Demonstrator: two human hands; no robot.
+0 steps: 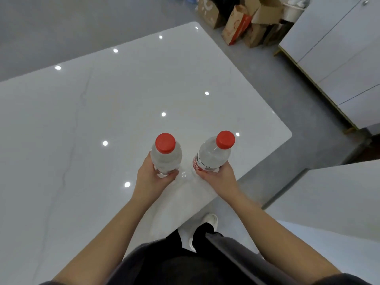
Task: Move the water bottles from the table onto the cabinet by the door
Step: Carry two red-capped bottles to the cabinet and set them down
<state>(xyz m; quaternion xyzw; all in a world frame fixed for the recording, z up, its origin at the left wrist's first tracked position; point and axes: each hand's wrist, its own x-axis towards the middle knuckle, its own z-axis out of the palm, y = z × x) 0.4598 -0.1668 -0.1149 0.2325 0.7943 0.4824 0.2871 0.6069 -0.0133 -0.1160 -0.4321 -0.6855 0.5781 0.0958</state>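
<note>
1. Two clear plastic water bottles with red screw caps sit in the lower middle of the frame, over the near right corner of the glossy white marble-look table [102,99].
2. The left hand [152,178] wraps its fingers and thumb round the lower body of the left-hand bottle [167,158], which stands nearly upright.
3. The right hand [218,177] grips the right-hand bottle [213,156] low on its red-labelled band; this bottle leans toward the upper right.
4. Gripping low on the body probably keeps the weight of each full bottle in the palm, one per hand, so that both go in a single trip.
5. I cannot tell whether the bases touch the tabletop or are just lifted.
6. A white flat-fronted cabinet [339,58] fills the upper right, well apart from the bottles; no door is in view, so calling it the goal is only a guess.
7. Brown cardboard boxes and paper bags [242,23] stand on the floor at the top, beside that cabinet.
</note>
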